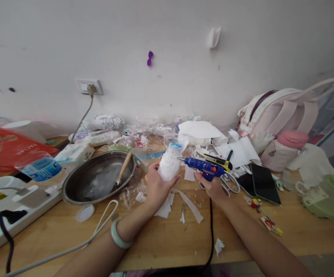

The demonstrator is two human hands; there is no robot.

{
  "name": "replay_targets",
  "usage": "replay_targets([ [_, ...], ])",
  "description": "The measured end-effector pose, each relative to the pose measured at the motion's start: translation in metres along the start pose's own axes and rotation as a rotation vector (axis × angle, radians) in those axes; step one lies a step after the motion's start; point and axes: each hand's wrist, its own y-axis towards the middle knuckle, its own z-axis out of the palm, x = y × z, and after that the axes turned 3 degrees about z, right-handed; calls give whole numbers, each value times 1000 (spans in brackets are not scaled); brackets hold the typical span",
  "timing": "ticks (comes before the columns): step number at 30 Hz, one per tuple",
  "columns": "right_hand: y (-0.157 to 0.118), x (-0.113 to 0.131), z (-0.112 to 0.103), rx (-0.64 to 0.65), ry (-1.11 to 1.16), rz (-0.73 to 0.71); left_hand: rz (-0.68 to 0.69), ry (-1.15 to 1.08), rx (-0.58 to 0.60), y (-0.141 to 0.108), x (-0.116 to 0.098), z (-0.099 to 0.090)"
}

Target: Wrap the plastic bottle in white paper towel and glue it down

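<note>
My left hand (161,186) is closed around a plastic bottle wrapped in white paper (169,164), held upright above the table with its clear upper part and a bit of blue showing. In my right hand (211,187) is a blue glue gun (203,165), gripped by its handle. Its metal nozzle points left, at or very near the bottle's right side; whether it touches, I cannot tell. A black cord (211,231) runs down from the gun. Behind the gun lies a yellow and black utility knife (217,161). Paper strips (190,206) lie below both hands.
A metal basin (77,192) holding a wooden-handled brush (124,169) stands left. Beyond it are a power strip (37,206) and a grey cable (65,252). Crumpled clear plastic lines the wall. Right are a black tablet (264,182), a pink-lidded jar (284,152) and a backpack (279,107).
</note>
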Motion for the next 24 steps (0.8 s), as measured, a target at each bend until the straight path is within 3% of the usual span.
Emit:
replay_targets([
  [3, -2, 0, 0, 38, 23, 70, -23, -14, 22, 0, 0, -1],
  [6, 2, -2, 2, 30, 203, 121, -60, -97, 53, 1, 2, 0],
  [11, 15, 1, 6, -51, 414, 368, -158, -506, 176, 2, 5, 6],
  [14, 19, 0, 7, -4, 332, 486, -213, -619, 231, 3, 4, 7],
  [17, 19, -4, 7, 26, 255, 479, -203, -600, 298, 3, 1, 5],
  [20, 17, -10, 8, 79, 20, 402, -167, -562, 322, 1, -1, 1],
  [24, 11, -8, 8, 224, -453, 161, -95, -531, 281, -2, 2, 0],
])
